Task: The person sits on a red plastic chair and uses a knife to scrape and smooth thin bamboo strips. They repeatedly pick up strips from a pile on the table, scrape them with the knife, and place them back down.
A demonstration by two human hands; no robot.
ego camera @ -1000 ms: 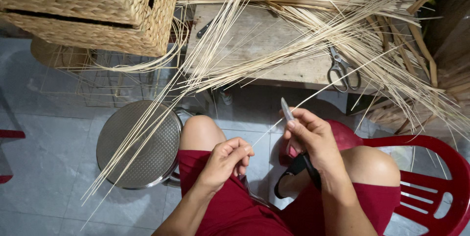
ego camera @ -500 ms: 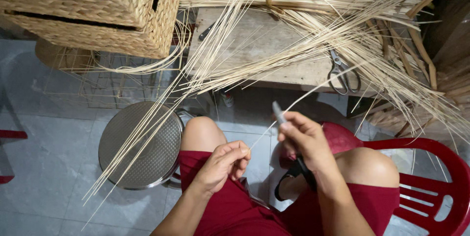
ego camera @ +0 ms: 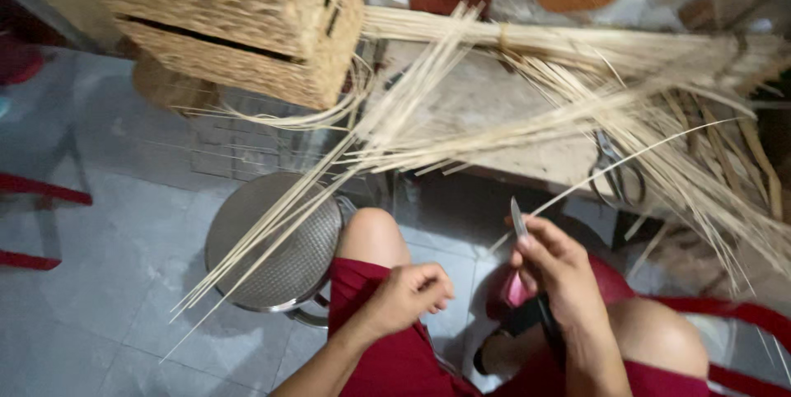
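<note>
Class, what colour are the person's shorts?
Dark red shorts, seen best in the head view.

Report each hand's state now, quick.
Left hand: closed in a loose fist above the thigh; what it pinches cannot be told.
Right hand: closed on a small knife, blade up against a thin reed strip.

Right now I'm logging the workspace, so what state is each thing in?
Right hand: closed on a knife, blade up.
Knife: held upright against a thin strip.
Thin strip: slanting up to the right.
Left hand: loosely curled; whether it pinches anything cannot be told.
Scissors: lying on the bench.
Reed bundle: tied, lying flat.
Woven basket: tilted.
</note>
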